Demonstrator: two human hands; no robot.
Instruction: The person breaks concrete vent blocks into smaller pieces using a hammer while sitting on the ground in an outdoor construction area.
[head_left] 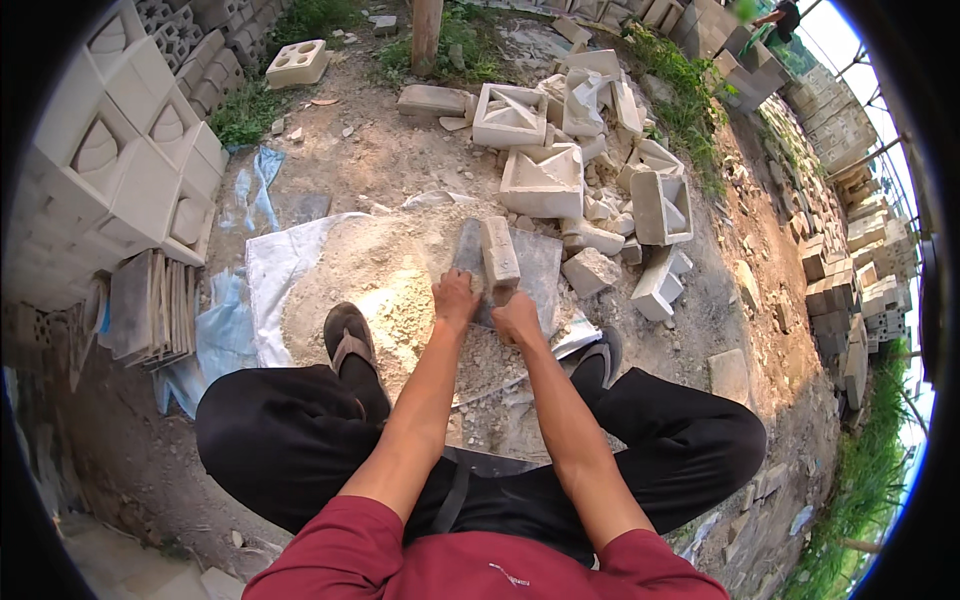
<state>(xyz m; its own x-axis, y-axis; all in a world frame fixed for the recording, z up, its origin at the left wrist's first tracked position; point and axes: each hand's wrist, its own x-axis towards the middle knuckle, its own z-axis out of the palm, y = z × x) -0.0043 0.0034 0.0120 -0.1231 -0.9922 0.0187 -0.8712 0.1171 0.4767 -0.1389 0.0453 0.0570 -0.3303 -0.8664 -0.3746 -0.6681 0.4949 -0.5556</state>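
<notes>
From here I log the brick (500, 252) as rough, matt, concrete-looking; gray plate (540, 268) smooth, dull, dusty. Heap (385, 295): dry powder, gritty crumbs. White sheet (275, 265): creased, plastic-looking. Blue sheet (225, 335): thin, glossy plastic. Post (425, 38): bare wood. Recessed blocks (543, 185): chalky, matt. Trousers (285, 435): matt cloth.

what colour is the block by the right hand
Dusty pale beige block, clearest in head view.

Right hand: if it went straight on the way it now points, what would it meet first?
The right hand would most likely meet the pale oblong block, seen just ahead of it; whether they already touch is unclear from this angle.
</notes>
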